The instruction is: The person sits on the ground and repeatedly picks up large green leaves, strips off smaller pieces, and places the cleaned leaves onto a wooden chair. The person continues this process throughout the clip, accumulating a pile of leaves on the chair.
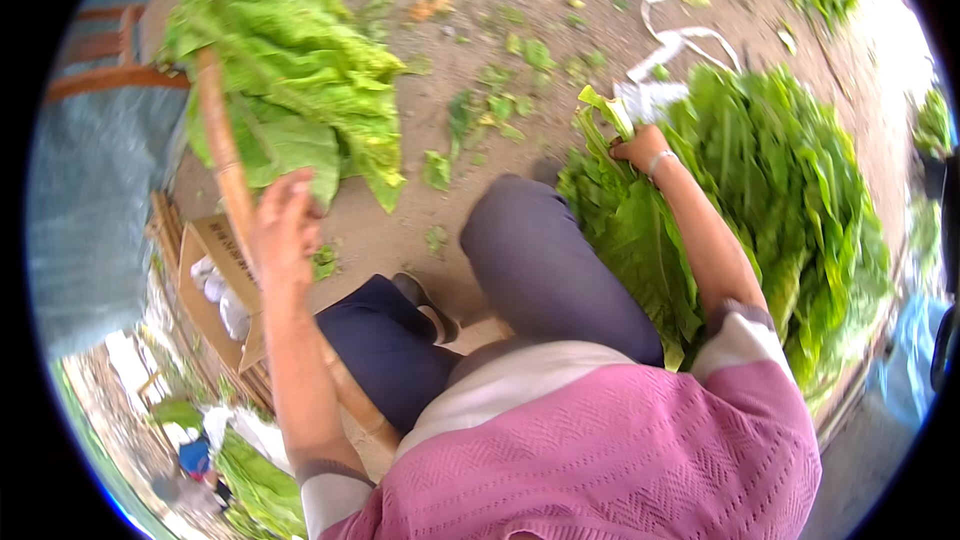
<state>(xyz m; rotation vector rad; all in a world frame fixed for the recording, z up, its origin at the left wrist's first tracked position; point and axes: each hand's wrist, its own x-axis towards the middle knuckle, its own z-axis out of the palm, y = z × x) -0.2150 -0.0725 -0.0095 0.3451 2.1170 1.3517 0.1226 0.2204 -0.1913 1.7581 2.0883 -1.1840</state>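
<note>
At the left, my left hand (285,229) is blurred beside a bamboo pole (225,142), its fingers partly curled. Whether it grips the pole or something thin is unclear. The pole slants from under my left forearm up to a bunch of broad green leaves (277,52), which look like tobacco, hanging at its far end. My right hand (643,148) grips the pale stalks of a few leaves (611,116) at the near edge of a large leaf pile (780,202). That pile lies along my right side, and my right forearm reaches across it.
An open cardboard box (217,292) holding white bundles stands below the pole. Behind it are a wooden chair (112,79) and bluish sheeting (97,202). Leaf scraps (495,101) and a white strap (697,34) lie on the dirt floor. Another person (199,457) is at lower left.
</note>
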